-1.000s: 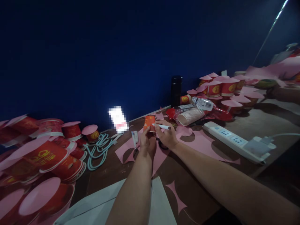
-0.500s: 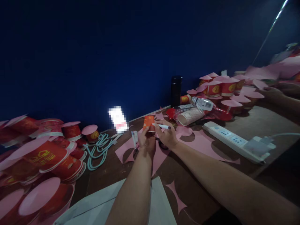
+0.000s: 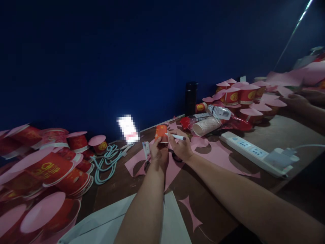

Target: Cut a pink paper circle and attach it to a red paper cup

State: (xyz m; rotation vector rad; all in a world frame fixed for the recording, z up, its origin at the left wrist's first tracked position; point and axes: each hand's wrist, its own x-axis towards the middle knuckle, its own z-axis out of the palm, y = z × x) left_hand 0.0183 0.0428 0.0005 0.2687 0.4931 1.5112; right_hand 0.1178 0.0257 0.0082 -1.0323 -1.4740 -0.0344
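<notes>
Small orange-red printed paper cup (image 3: 161, 133), ctr of the brown tabletop (image 3: 114, 193), sits in the closed grip of the L hand (image 3: 159, 150), over pink paper w/ round cutouts (image 3: 174, 171). R hand (image 3: 182, 147) pinches a slim white pen-like tool w/ dark end (image 3: 178, 137), tip at cup's R side; contact too small to confirm. Cup's long axis runs approx. up-down in view, pale-edged end nearest the wearer; can't tell which end's the mouth. Tool lies crosswise, tip pointing L. Step in hand, apparently: working tool on cup wall; next stroke calls for a steady cup & light pressure. Nearby: white power strip (image 3: 247, 145), black cylindrical flask (image 3: 191, 98). Red paper cups (image 3: 231, 98) w/ pink discs (image 3: 98, 140) crowd both sides; far R, another person's hand (image 3: 298, 103).
</notes>
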